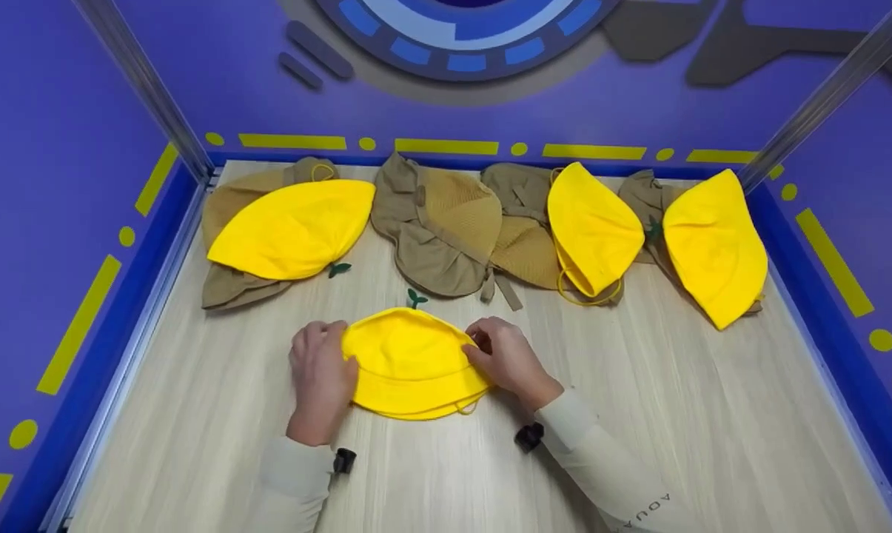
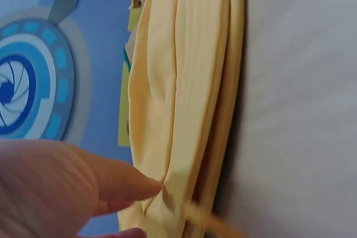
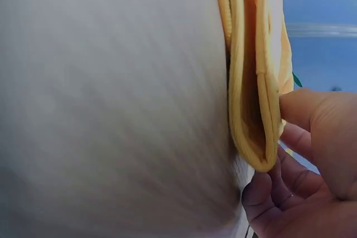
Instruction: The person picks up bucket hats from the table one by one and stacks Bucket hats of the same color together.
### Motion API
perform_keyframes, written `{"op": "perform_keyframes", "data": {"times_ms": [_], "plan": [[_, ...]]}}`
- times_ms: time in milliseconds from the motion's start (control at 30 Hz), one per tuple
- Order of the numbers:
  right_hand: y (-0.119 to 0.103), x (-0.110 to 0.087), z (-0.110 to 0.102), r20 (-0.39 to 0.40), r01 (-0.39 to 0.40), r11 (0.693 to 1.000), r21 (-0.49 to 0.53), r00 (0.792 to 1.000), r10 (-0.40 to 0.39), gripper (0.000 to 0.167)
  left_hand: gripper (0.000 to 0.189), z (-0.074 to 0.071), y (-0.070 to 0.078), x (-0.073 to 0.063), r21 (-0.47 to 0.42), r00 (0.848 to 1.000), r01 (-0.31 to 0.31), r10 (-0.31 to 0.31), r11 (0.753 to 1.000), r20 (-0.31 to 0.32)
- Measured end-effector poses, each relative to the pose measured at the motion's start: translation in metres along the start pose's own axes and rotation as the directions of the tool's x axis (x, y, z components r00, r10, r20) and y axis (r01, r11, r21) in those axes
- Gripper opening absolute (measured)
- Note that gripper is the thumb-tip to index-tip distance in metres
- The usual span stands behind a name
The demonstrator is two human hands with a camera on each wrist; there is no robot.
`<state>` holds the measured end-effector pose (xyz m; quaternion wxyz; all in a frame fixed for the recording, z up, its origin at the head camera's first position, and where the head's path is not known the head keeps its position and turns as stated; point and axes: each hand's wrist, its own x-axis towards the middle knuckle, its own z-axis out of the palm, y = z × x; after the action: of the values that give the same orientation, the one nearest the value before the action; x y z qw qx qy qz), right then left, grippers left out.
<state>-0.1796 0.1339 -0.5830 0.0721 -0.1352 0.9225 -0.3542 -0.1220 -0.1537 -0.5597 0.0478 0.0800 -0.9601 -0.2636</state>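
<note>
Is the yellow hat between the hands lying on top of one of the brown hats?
No, the yellow hat lies on the bare wooden table, apart from the brown hats along the back.

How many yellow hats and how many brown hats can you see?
Yellow hats: 4, one held between the left hand and right hand, three in the back row.
Brown hats: about 5, overlapping, hard to separate.
Total: about 9 hats.
</note>
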Motion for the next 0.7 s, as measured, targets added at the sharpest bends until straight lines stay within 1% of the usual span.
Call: {"op": "perform_keyframes", "data": {"times_ms": [67,133,200,267,333,367,467,533,600,700], "plan": [[0.001,-0.001,-0.003,-0.024,0.013,1.000,0.018,1.000,-0.013,0.019,0.049,0.005,0.012,-0.003,0.016,0.997,-0.080,0.080,0.997,-0.002],[0.004,-0.002,-0.007,-0.060,0.049,0.998,0.029,0.997,-0.047,0.019,0.053,0.012,0.024,-0.006,0.037,0.985,-0.169,0.168,0.985,0.027],[0.005,-0.003,-0.012,-0.098,0.083,0.996,0.034,0.992,-0.080,0.019,0.058,0.018,0.035,-0.008,0.064,0.965,-0.257,0.253,0.964,0.074],[0.007,-0.003,-0.018,-0.132,0.120,0.992,0.034,0.985,-0.114,0.018,0.065,0.025,0.044,-0.009,0.093,0.943,-0.318,0.305,0.943,0.136],[0.010,-0.004,-0.023,-0.155,0.134,0.990,0.038,0.980,-0.127,0.018,0.071,0.031,0.050,-0.010,0.124,0.924,-0.352,0.324,0.928,0.204],[0.011,-0.005,-0.026,-0.163,0.137,0.990,0.041,0.978,-0.129,0.019,0.074,0.034,0.052,-0.009,0.142,0.917,-0.361,0.323,0.922,0.234],[0.015,-0.005,-0.034,-0.181,0.137,0.989,0.053,0.975,-0.126,0.019,0.076,0.043,0.053,-0.009,0.171,0.904,-0.365,0.304,0.915,0.302],[0.018,-0.005,-0.040,-0.189,0.128,0.990,0.060,0.975,-0.115,0.019,0.074,0.048,0.051,-0.008,0.170,0.899,-0.362,0.295,0.916,0.325],[0.022,-0.004,-0.048,-0.199,0.113,0.992,0.060,0.975,-0.099,0.019,0.071,0.051,0.049,-0.008,0.155,0.896,-0.358,0.292,0.921,0.335],[0.031,0.000,-0.063,-0.235,0.092,0.995,0.043,0.969,-0.080,0.019,0.070,0.053,0.048,-0.007,0.128,0.892,-0.349,0.288,0.928,0.349]]}}
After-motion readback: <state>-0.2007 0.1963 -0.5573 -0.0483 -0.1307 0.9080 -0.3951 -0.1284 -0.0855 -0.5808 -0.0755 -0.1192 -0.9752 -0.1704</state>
